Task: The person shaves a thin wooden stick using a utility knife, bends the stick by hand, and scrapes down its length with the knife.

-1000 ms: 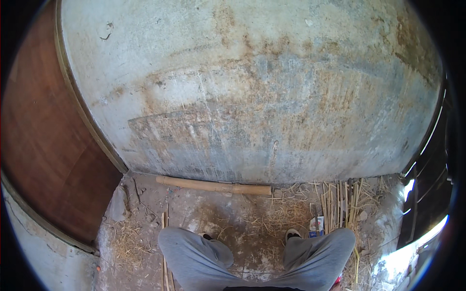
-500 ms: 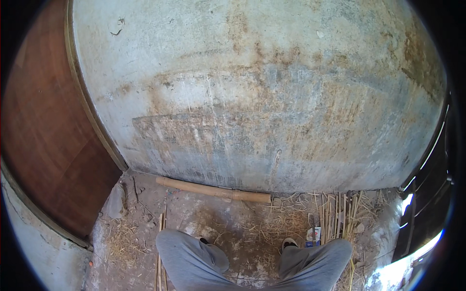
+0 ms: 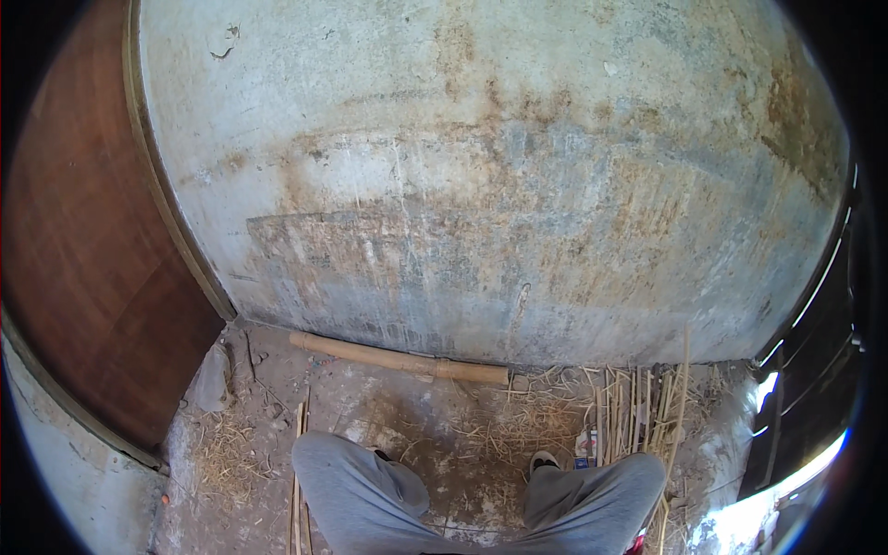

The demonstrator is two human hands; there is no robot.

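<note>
Neither of my hands shows; my legs in grey trousers [image 3: 361,499] are bent at the bottom of the view. A long thin bamboo strip [image 3: 682,398] rises beside my right knee, its far tip against the lower wall. Its near end runs down past my thigh, and what holds it, if anything, is hidden. A small red patch [image 3: 636,544] peeks out by my right thigh, too little to make out. Several pale bamboo strips [image 3: 636,412] lie on the floor past that knee. More thin strips [image 3: 299,481] lie left of my left knee.
A thick bamboo pole [image 3: 398,359] lies along the foot of the stained wall [image 3: 462,231]. A brown door panel [image 3: 102,250] stands at left, with a clear plastic bag [image 3: 213,379] near it. Straw shavings [image 3: 227,453] litter the floor. A small blue-and-white packet [image 3: 585,447] lies by the strips.
One bamboo strip near my right knee now stands out with its tip up against the wall. The red patch has appeared by my thigh. The view has shifted slightly.
</note>
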